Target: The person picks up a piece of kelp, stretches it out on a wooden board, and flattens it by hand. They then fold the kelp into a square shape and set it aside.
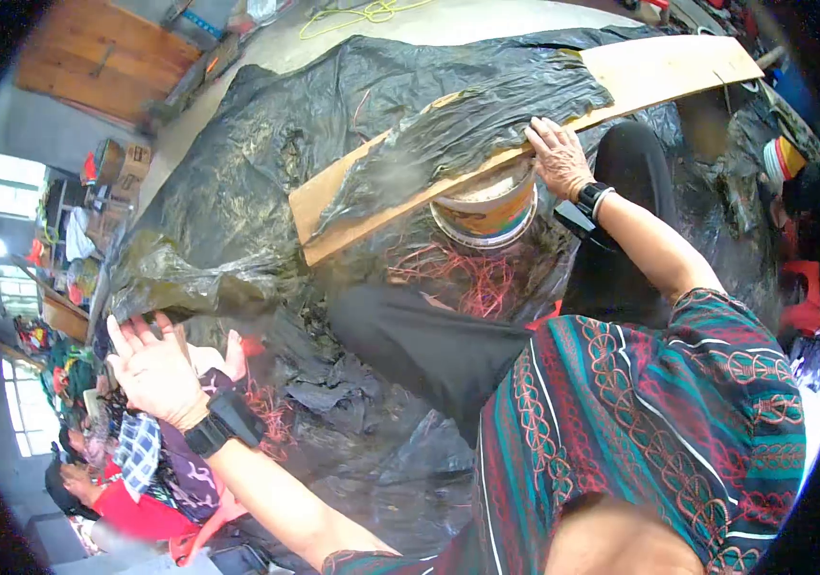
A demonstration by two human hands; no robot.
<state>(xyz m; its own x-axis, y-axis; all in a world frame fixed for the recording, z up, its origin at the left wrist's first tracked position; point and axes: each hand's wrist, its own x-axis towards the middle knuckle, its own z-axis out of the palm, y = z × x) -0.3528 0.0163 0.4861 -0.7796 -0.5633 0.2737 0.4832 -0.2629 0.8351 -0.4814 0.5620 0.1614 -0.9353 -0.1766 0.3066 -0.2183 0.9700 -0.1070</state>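
A long wooden board (pixel 669 72) lies at a slant across a paint bucket (pixel 491 216), part of it covered by a strip of black plastic sheet (pixel 487 120). My right hand (pixel 560 158) rests on the near edge of the board, its fingers stretched out over the plastic. At the left, my left hand (pixel 156 374) is palm up with fingers spread. Its fingertips are right at the lifted edge of a large black plastic sheet (pixel 209 182), which spreads over the floor around the board.
Red string (pixel 482 287) lies tangled below the bucket. To the lower left, a person in red (pixel 142 508) sits close by. A yellow cord (pixel 372 11) runs along the floor at the top. Cardboard boxes (pixel 134 168) are stacked near the left wall.
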